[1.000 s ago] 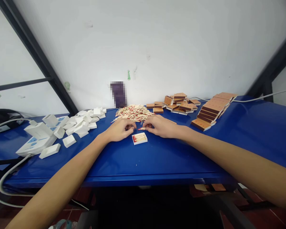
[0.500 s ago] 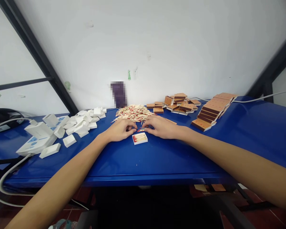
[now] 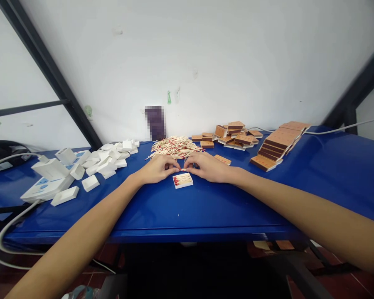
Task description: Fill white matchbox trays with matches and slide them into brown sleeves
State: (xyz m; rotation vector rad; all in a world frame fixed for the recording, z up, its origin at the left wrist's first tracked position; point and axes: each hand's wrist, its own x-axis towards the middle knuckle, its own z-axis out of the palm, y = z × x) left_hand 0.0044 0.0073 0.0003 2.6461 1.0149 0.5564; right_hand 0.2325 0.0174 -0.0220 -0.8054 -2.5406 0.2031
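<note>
A white matchbox tray (image 3: 183,180) with red-tipped matches in it lies on the blue table (image 3: 205,207). Just behind the tray my left hand (image 3: 157,169) and my right hand (image 3: 207,167) meet, fingertips pinched together on a small bunch of matches (image 3: 183,169). Behind the hands is a loose pile of matches (image 3: 174,147).
Many empty white trays (image 3: 107,162) and a white box (image 3: 48,180) lie at the left. Brown matchbox sleeves (image 3: 233,135) and a stack of flat brown ones (image 3: 279,145) sit at the right. One sleeve (image 3: 222,159) lies beside my right hand. A grey cable (image 3: 9,232) hangs off the left edge.
My right hand has slid left with the matches, and the fingertips of both hands now meet over them.
</note>
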